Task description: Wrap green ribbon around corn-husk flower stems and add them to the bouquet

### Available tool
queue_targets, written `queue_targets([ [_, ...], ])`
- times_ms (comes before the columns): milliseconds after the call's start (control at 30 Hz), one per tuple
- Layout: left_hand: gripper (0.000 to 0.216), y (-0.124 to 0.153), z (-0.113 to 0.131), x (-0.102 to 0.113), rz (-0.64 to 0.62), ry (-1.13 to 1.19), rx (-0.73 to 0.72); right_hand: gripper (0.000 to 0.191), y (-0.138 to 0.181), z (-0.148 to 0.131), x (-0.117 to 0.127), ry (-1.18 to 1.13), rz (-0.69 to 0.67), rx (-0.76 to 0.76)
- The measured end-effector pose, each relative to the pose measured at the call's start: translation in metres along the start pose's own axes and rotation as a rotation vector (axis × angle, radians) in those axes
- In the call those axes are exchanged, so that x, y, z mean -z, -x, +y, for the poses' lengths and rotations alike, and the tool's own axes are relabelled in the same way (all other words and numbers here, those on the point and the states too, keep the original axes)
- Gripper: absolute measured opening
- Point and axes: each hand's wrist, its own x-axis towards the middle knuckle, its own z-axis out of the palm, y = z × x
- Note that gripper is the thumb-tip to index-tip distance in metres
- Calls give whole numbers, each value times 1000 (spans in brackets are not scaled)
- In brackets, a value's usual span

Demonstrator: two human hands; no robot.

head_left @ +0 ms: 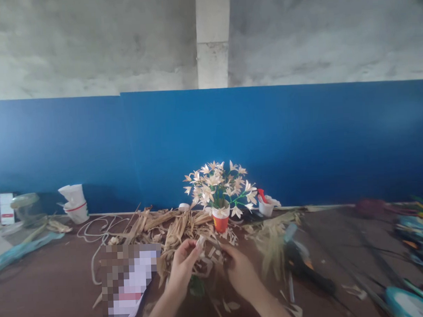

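Observation:
My left hand (182,266) is raised over the brown table (56,288), its thumb and fingers pinched on a small pale strip of dried leaf (199,242). My right hand (240,268) is closed beside it, fingers curled round something small that I cannot make out, close to the strip. Just beyond both hands lies a heap of dried straw-coloured leaves (172,224). Behind the heap stands an orange and white cup (221,219) holding a bunch of pale handmade flowers (217,183) on green stems.
A black glue gun (301,264) lies to the right of my hands. A white cord (96,232) loops at the left, with stacked white cups (74,204) by the blue wall (301,141). Coloured tools lie blurred at the far right. A pixelated patch covers something at lower left.

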Motion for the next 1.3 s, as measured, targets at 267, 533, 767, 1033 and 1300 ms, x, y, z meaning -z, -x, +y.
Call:
queue_targets([
  [267, 27, 0, -2, 1, -117, 76, 82, 32, 4, -25, 5, -162, -239, 85],
  [533, 31, -6, -15, 3, -124, -13, 87, 36, 1, -14, 4, -71, -98, 94],
  [767, 31, -1, -6, 0, -74, 39, 91, 38, 5, -30, 5, -122, -193, 85],
  [1033, 29, -2, -8, 0, -86, 15, 95, 27, 1, -26, 7, -9, -152, 113],
  [1300, 31, -2, -6, 0, -51, 17, 67, 21, 5, -26, 5, -27, -193, 114],
])
